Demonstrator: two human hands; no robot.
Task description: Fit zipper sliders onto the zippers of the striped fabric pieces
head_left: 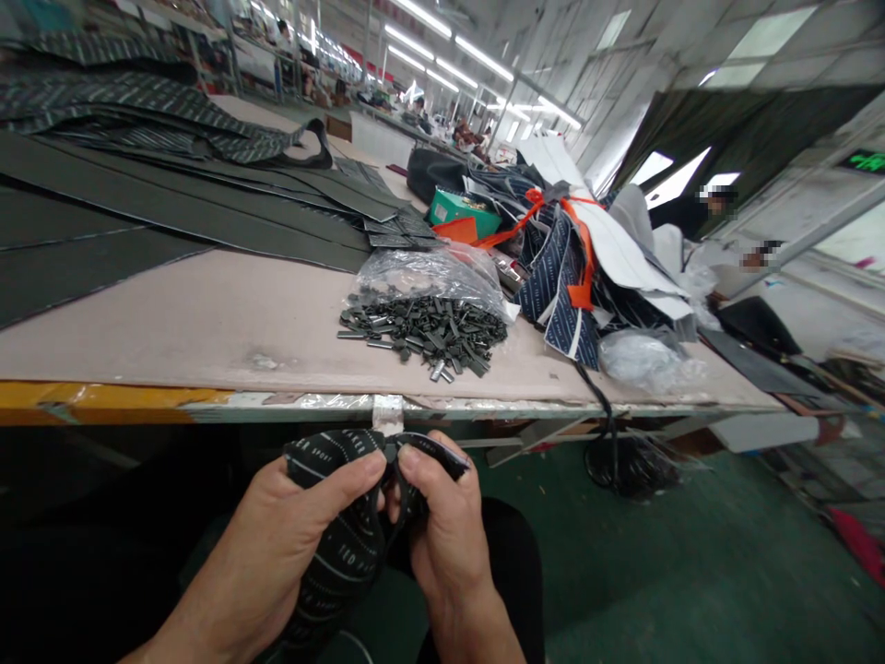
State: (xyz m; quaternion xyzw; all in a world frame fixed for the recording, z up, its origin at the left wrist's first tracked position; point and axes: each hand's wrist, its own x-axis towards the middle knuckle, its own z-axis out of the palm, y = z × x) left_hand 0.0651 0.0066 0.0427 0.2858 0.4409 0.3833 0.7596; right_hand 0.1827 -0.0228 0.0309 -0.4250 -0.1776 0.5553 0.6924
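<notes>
Below the table's front edge, a dark printed fabric piece (pixel 346 549) with white lettering is held between both hands. My left hand (pixel 304 516) pinches its left part, thumb on top. My right hand (pixel 449 516) grips the right part, its thumb close to the other thumb. Between the thumbs sits a small dark piece (pixel 390 449), too small to make out well. Just beyond, a white metal bracket (pixel 388 414) projects from the table edge. A pile of small dark metal parts (pixel 442 332) spills from a clear plastic bag (pixel 429 272) on the table (pixel 172 327).
Dark strips (pixel 172 198) lie stacked at the left. Behind the bag are a green box (pixel 463 214), an orange strap (pixel 584 244) and navy printed pieces (pixel 553 277). A plastic bundle (pixel 632 466) rests on the floor at right. People (pixel 691 212) are in the background.
</notes>
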